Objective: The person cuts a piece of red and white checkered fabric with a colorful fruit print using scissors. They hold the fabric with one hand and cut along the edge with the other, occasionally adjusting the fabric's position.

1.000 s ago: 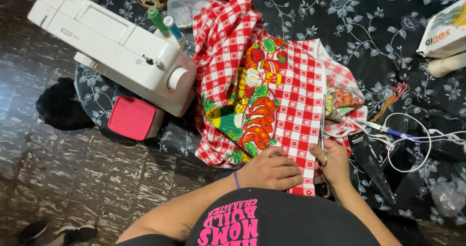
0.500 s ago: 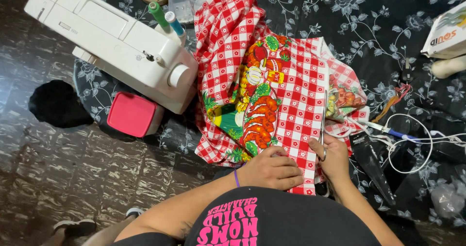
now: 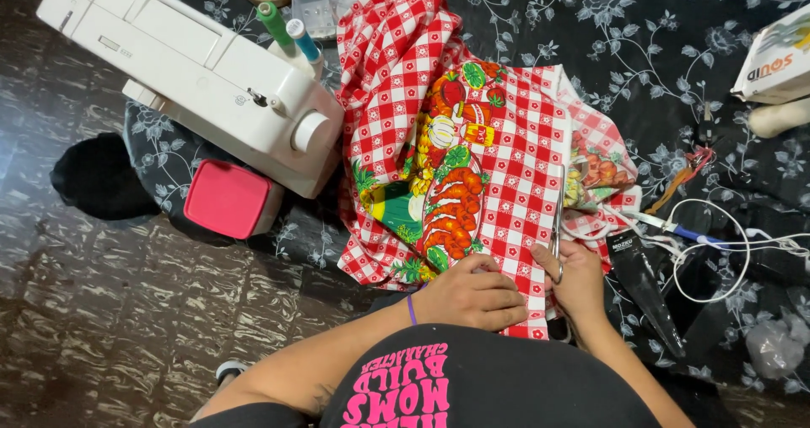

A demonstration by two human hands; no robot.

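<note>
A red-and-white checked fabric point(image 3: 515, 166) with a colourful fruit and vegetable print lies spread on a black floral cloth point(image 3: 641, 48). My left hand point(image 3: 472, 295) presses flat on the fabric's near edge. My right hand point(image 3: 578, 276) is closed on a pair of scissors point(image 3: 557, 217), whose blades point away from me along the fabric's right side.
A white sewing machine point(image 3: 194, 73) with green and blue thread spools stands at the upper left, a pink box point(image 3: 228, 198) below it. A black tool point(image 3: 645, 289), a blue pen point(image 3: 683, 230), white cords point(image 3: 742, 242) and a white box point(image 3: 776, 56) lie to the right.
The view has shifted slightly. My hands stay on the fabric's near edge, and the scissors reach a little further up the cloth.
</note>
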